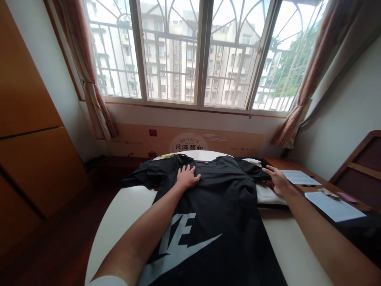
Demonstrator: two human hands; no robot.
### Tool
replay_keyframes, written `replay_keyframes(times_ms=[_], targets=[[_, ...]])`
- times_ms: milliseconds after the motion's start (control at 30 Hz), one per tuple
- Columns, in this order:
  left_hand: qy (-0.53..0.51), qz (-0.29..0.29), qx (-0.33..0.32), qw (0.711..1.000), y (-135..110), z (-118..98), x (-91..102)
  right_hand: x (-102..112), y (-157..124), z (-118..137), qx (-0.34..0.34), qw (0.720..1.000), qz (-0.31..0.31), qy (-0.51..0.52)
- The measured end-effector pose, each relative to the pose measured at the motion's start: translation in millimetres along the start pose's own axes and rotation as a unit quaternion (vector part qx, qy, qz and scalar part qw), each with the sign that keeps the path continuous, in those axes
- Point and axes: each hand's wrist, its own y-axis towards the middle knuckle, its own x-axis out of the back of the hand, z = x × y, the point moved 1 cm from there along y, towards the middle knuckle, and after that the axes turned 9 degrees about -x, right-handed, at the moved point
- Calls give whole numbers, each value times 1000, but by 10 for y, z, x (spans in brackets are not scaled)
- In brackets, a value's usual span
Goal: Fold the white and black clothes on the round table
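Note:
A black T-shirt [228, 206] with a large grey print lies spread front up on a white table [122, 214], its collar at the far side. My left hand [188, 176] rests flat on the chest just below the collar, fingers spread. At the right sleeve's end is my right hand [276, 179], its fingers on the sleeve edge and the thumb side lower, with the cloth between them; the fingertips are partly hidden. White folded cloth [266, 194] lies under that sleeve. On the left, more dark cloth [138, 174] sticks out by the other sleeve.
A wooden desk [297, 163] on the right carries paper sheets [335, 206] and small items. Behind it leans a brown-framed chair back [357, 159]. A wooden cabinet [26, 119] stands at the left. Beyond the table are a printed cardboard panel [133, 135] and a barred window [169, 51] with curtains.

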Motion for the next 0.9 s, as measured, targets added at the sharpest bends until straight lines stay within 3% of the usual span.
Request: replay_keyframes(times_ms=[133,267,367,467,600,700,800,900], targets=[[-9,-7,2,1000,17,15,-44,-298,64,237,-15,1000,22,1],[-16,-6,0,1000,27,17,-74,-652,58,563,34,998,50,-11],[-22,-8,-3,1000,31,15,-82,-1032,-1,776,68,992,96,-35],[-22,-9,-2,1000,37,18,-87,-1546,-84,865,87,982,147,-78],[-16,-5,-5,1000,42,27,-101,-2243,-255,739,115,960,199,-157],[-21,-9,-7,1000,38,32,-108,-2588,-426,505,141,937,230,-221],[-28,-9,-8,1000,30,27,-104,-2726,-589,272,182,915,245,-263],[-28,-5,-5,1000,20,15,-92,-2699,-732,162,223,897,257,-281]])
